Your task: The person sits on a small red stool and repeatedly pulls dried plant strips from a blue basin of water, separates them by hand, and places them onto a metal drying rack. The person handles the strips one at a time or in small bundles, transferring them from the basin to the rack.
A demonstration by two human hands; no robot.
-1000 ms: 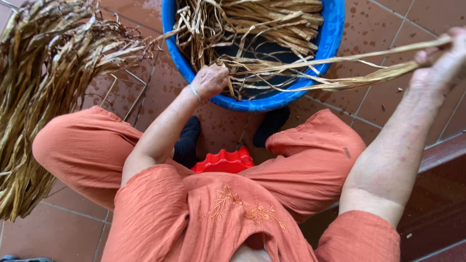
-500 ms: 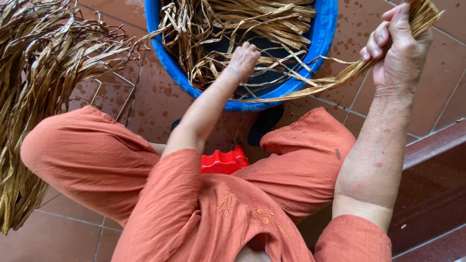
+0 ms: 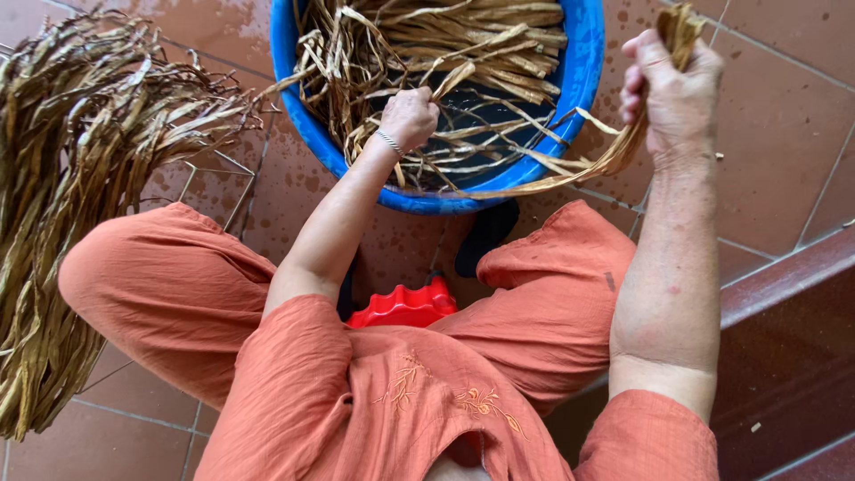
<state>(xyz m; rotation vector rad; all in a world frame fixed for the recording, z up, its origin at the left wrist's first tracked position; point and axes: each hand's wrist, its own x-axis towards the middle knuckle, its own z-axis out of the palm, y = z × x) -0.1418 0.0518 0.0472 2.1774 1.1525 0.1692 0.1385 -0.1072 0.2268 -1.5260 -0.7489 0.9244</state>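
A blue plastic tub (image 3: 579, 80) stands on the tiled floor in front of me, holding water and several long tan dried leaf strips (image 3: 463, 40). My left hand (image 3: 408, 116) is inside the tub, closed on a few of these strips; a thin bracelet circles its wrist. My right hand (image 3: 672, 85) is raised at the tub's right side, gripping a bundle of strips (image 3: 606, 160) that trails down over the rim into the tub.
A large heap of dried strips (image 3: 80, 196) lies on a wire rack (image 3: 214, 183) at the left. I sit on a low red stool (image 3: 401, 307) in orange clothes. A dark red step (image 3: 784, 321) runs along the right. The floor tiles look wet.
My left hand has reached from the tub's rim deeper into the tub. My right hand has drawn its bundle up and inward, from far right to beside the tub.
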